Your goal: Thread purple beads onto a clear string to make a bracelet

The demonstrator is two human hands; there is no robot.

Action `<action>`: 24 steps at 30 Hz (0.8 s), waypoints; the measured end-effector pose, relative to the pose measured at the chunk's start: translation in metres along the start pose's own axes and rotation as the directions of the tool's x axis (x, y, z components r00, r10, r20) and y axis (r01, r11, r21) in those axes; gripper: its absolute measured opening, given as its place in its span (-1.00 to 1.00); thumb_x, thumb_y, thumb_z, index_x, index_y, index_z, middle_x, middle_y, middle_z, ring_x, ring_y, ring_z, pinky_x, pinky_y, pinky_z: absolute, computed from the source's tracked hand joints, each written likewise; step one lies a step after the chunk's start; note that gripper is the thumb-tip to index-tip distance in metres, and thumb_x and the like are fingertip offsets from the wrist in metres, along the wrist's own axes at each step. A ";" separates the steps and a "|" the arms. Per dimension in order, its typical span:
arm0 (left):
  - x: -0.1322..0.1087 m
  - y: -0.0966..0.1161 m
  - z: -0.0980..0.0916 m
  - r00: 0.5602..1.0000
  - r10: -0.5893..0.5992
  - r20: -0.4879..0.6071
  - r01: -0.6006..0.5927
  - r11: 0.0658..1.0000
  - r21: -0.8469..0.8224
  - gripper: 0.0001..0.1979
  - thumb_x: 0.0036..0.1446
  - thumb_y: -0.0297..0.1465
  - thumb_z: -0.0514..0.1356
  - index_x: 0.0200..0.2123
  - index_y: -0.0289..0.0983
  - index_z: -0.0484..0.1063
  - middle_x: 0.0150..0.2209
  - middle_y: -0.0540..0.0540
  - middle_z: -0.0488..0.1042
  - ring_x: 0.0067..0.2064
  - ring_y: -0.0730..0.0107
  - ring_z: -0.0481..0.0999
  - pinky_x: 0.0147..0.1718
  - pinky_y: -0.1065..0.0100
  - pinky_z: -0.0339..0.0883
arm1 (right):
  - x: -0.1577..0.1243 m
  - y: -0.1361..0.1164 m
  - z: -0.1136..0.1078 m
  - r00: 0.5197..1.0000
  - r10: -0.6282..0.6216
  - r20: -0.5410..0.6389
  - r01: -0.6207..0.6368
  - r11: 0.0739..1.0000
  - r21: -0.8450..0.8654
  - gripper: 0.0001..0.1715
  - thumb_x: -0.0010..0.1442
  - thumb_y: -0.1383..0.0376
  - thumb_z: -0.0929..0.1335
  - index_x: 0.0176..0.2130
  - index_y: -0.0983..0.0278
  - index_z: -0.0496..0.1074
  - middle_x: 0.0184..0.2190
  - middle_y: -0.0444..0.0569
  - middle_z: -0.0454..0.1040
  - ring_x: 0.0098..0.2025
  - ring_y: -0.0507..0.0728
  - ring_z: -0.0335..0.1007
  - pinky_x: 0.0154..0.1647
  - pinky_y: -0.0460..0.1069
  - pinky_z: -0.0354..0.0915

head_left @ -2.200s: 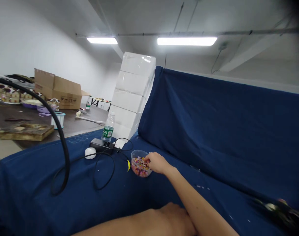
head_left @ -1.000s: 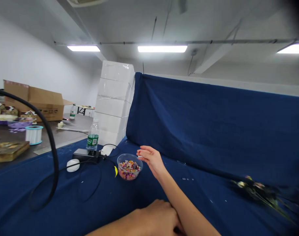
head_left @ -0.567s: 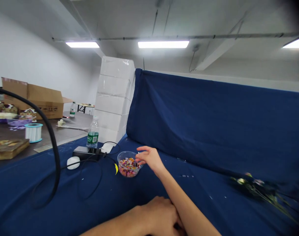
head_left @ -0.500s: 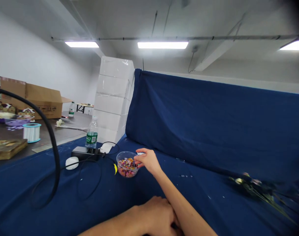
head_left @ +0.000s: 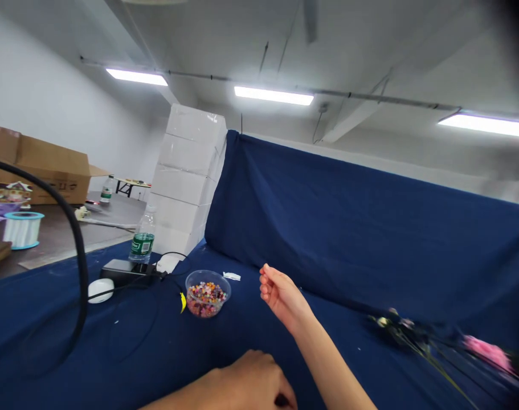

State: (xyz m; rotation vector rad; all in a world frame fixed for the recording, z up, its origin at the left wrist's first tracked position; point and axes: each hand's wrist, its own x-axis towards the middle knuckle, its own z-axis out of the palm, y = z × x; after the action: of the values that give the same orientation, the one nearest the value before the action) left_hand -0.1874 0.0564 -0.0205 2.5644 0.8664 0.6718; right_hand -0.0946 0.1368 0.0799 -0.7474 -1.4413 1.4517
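A clear plastic bowl [head_left: 207,293] of mixed coloured beads stands on the blue cloth [head_left: 114,347]. My right hand [head_left: 280,293] is lifted a little to the right of the bowl, apart from it, with its fingers curled in; what they hold is too small to see. My left hand [head_left: 250,381] rests low at the bottom edge, fingers closed, with something dark showing at their tips. A small yellow piece [head_left: 183,302] lies just left of the bowl and a white scrap [head_left: 231,276] just behind it.
Left of the bowl are a water bottle [head_left: 142,239], a black power brick [head_left: 125,270] with cables and a white round gadget [head_left: 100,287]. A thick black cable [head_left: 73,233] arcs at the left. Stacked white boxes [head_left: 186,176] stand behind. Blurred flowers [head_left: 413,336] lie at the right.
My right hand has lifted out of the bead bowl and drawn back to the right, fingers curling shut. The view has swung right, bringing a pink flower into sight.
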 end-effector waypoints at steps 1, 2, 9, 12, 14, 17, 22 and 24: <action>-0.001 0.001 0.000 1.000 -0.007 -0.007 0.007 1.000 -0.002 -0.80 0.14 -0.36 0.26 -0.21 -0.05 0.68 -0.24 0.05 0.71 -0.23 0.25 0.70 -0.20 0.41 0.47 | -0.008 -0.002 -0.004 1.000 0.003 -0.003 -0.003 1.000 -0.010 -0.75 0.41 0.20 0.35 -0.20 0.36 0.44 -0.42 -0.17 0.42 -0.52 -0.04 0.34 -0.52 -0.13 0.36; -0.001 0.003 0.000 1.000 -0.015 -0.013 0.015 1.000 -0.003 -0.80 0.14 -0.36 0.26 -0.22 -0.06 0.69 -0.24 0.04 0.71 -0.23 0.22 0.70 -0.18 0.38 0.47 | -0.016 -0.004 -0.008 1.000 0.006 -0.005 -0.006 1.000 -0.023 -0.75 0.41 0.20 0.35 -0.21 0.36 0.44 -0.43 -0.18 0.41 -0.53 -0.05 0.34 -0.53 -0.13 0.35; -0.001 0.014 -0.002 0.996 -0.075 -0.037 0.075 0.997 -0.015 -0.78 0.12 -0.36 0.23 -0.25 -0.10 0.70 -0.27 -0.05 0.71 -0.20 0.05 0.70 -0.12 0.18 0.49 | -0.046 -0.002 -0.034 1.000 -0.019 0.022 0.023 0.969 -0.245 -0.82 0.38 0.27 0.38 -0.25 0.35 0.41 -0.47 -0.22 0.37 -0.54 -0.05 0.31 -0.53 -0.14 0.33; 0.002 0.014 -0.002 0.996 -0.087 -0.019 0.086 0.996 -0.029 -0.78 0.12 -0.36 0.24 -0.23 -0.10 0.69 -0.26 -0.04 0.71 -0.19 0.07 0.70 -0.13 0.21 0.49 | -0.029 0.005 -0.022 0.994 -0.082 0.072 0.104 0.911 -0.399 -0.84 0.36 0.27 0.40 -0.21 0.35 0.43 -0.44 -0.20 0.40 -0.50 -0.03 0.35 -0.47 -0.11 0.38; 0.003 0.011 0.000 0.996 -0.086 -0.003 0.086 0.995 -0.041 -0.79 0.13 -0.35 0.24 -0.22 -0.09 0.69 -0.23 -0.02 0.71 -0.16 0.12 0.70 -0.11 0.27 0.48 | -0.008 0.010 -0.003 0.984 -0.130 0.125 0.176 0.842 -0.510 -0.81 0.37 0.24 0.39 -0.15 0.35 0.44 -0.38 -0.16 0.45 -0.45 0.00 0.41 -0.41 -0.07 0.42; 0.003 0.002 0.001 0.997 -0.077 0.021 0.078 0.996 -0.052 -0.80 0.17 -0.32 0.24 -0.19 -0.05 0.67 -0.20 0.05 0.71 -0.18 0.24 0.70 -0.14 0.39 0.47 | 0.025 0.017 0.032 0.960 -0.143 0.242 0.272 0.692 -0.669 -0.75 0.39 0.20 0.37 -0.08 0.35 0.46 -0.26 -0.06 0.51 -0.31 0.07 0.50 -0.28 0.01 0.48; 0.004 -0.013 0.006 0.997 -0.066 0.034 0.067 0.997 -0.030 -0.85 0.14 -0.32 0.29 -0.22 -0.05 0.65 -0.19 0.07 0.70 -0.19 0.22 0.68 -0.19 0.39 0.48 | 0.058 0.032 0.063 0.917 -0.024 0.397 0.384 0.317 -0.867 -0.76 0.37 0.22 0.39 -0.05 0.32 0.49 -0.03 0.03 0.52 -0.03 0.19 0.49 0.01 0.18 0.44; 0.004 -0.017 0.010 0.997 -0.075 0.019 0.075 0.997 -0.018 -0.84 0.13 -0.31 0.30 -0.20 -0.05 0.64 -0.16 0.04 0.69 -0.14 0.13 0.66 -0.17 0.32 0.48 | 0.065 0.038 0.065 0.908 0.058 0.415 0.401 0.168 -0.900 -0.73 0.35 0.23 0.40 -0.01 0.31 0.48 0.02 0.05 0.50 0.02 0.22 0.47 0.04 0.20 0.42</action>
State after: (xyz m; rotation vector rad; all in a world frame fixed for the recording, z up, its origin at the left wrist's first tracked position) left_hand -0.1868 0.0701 -0.0353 2.5043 0.9407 0.6308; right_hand -0.1856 0.1730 0.0626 -1.0125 -2.7253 0.1996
